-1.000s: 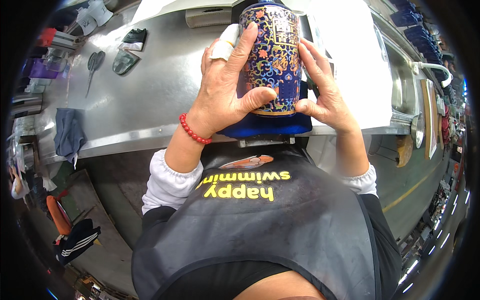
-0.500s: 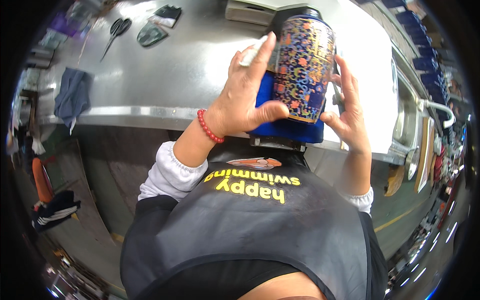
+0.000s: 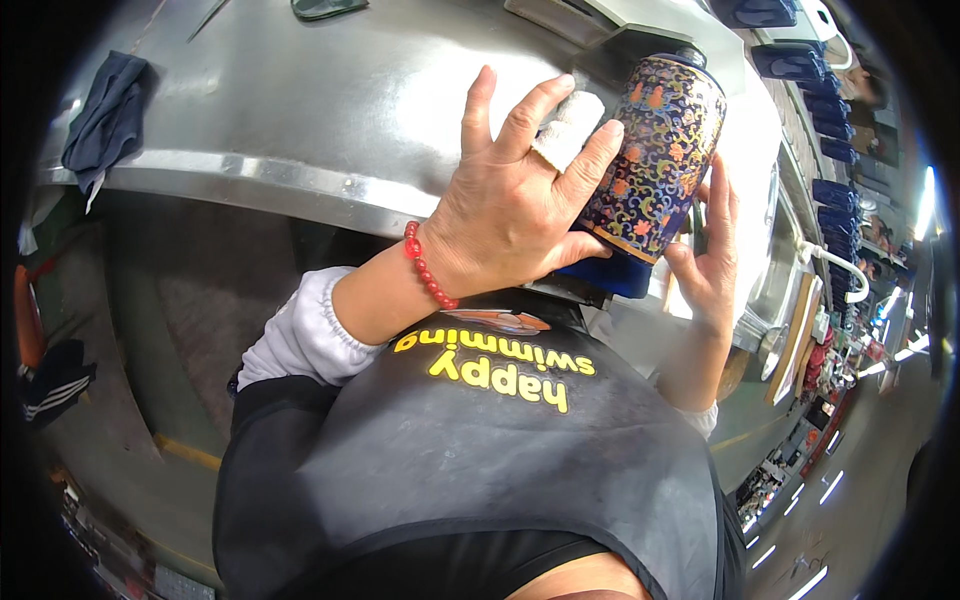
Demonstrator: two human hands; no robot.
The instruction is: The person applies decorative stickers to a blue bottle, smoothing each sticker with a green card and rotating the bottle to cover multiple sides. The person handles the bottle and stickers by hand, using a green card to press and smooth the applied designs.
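Observation:
A dark blue bottle (image 3: 657,160) with a dense multicolour floral pattern and a narrow dark neck leans to the right between my hands. My left hand (image 3: 520,190) has its index finger and thumb against the bottle's left side and lower edge; the other fingers are spread. A white wrap (image 3: 570,130) covers one of its fingers. On the bottle's right side, my right hand (image 3: 708,265) has its fingers partly behind the bottle and its thumb near the bottom edge. Bright blue material (image 3: 625,278) lies beneath the bottle; whether it bears the weight I cannot tell.
The metal worktable (image 3: 330,120) stretches to the left, with a grey-blue cloth (image 3: 108,120) over its front edge. A dark flat piece (image 3: 328,8) lies at the back. To the right are a white curved tap (image 3: 840,268) and several blue containers (image 3: 835,210).
The bottle now leans more to the right and shows a different part of its pattern. My left hand's fingers have spread. The view has shifted, with the table's far items moving up.

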